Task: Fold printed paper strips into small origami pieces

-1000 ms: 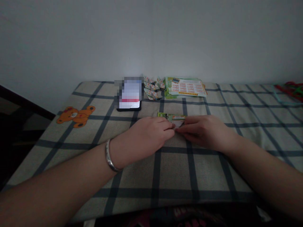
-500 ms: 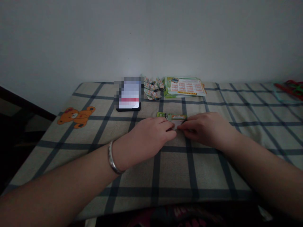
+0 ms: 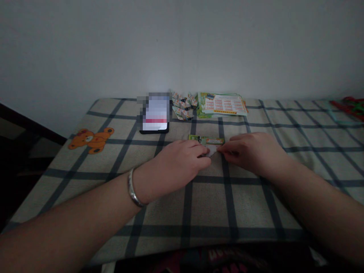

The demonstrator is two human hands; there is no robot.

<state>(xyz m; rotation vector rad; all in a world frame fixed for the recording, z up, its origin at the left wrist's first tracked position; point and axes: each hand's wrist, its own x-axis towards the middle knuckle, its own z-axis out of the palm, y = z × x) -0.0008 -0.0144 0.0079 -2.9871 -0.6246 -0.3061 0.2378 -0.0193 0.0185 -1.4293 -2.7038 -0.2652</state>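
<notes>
A small piece of printed paper (image 3: 215, 140), green with red and white print, lies on the checked cloth between my hands. Part of its near side shows white and folded. My left hand (image 3: 184, 161) rests over its left part, fingers bent together and pressing it down. From the right, my right hand (image 3: 250, 153) pinches the paper's right corner between thumb and fingertips. A silver bangle (image 3: 133, 187) circles my left wrist. The left part of the paper is hidden under my fingers.
Behind the paper stand a lit phone (image 3: 155, 113), several folded paper pieces (image 3: 183, 106) and a stack of printed cards (image 3: 223, 104) against the wall. An orange bear cutout (image 3: 92, 140) lies at left. Something red and green (image 3: 352, 106) sits at far right.
My right hand's fingers have shifted slightly up and curled tighter at the paper's right corner, baring more of its white part. My left hand has barely moved.
</notes>
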